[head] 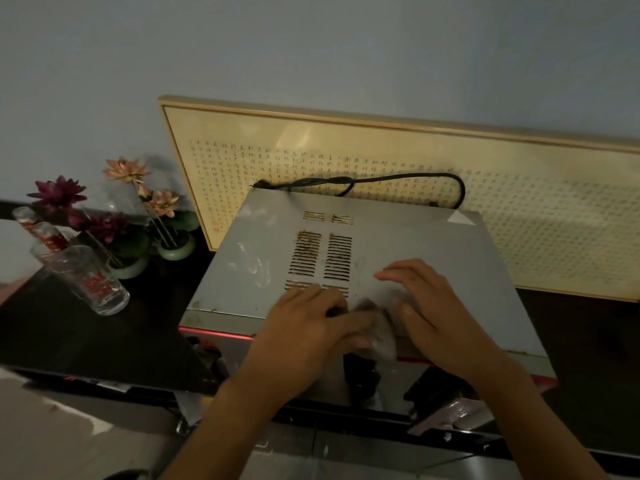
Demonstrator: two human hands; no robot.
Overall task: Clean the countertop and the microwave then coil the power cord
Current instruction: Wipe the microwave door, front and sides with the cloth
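Both hands work one grey cloth (pixel 379 332) at the microwave's (pixel 398 244) front top edge: the left hand (pixel 308 327) curls round it, the right hand (pixel 429 306) presses it with fingers laid flat. Grime could get pushed into the vent slots (pixel 322 258) just beyond — a likely slip if strokes run that way. On the dark countertop (pixel 104 341), well left, clear glasses (pixel 86 275) lean, contents unclear, beside vases of flowers (pixel 121 202). Its power cord (pixel 363 181) lies uncoiled behind.

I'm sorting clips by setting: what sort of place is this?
Probably a home, at a sideboard or counter. A microwave sits on a dark countertop, beside artificial flowers, with a framed calligraphy sheet leaning on the wall.
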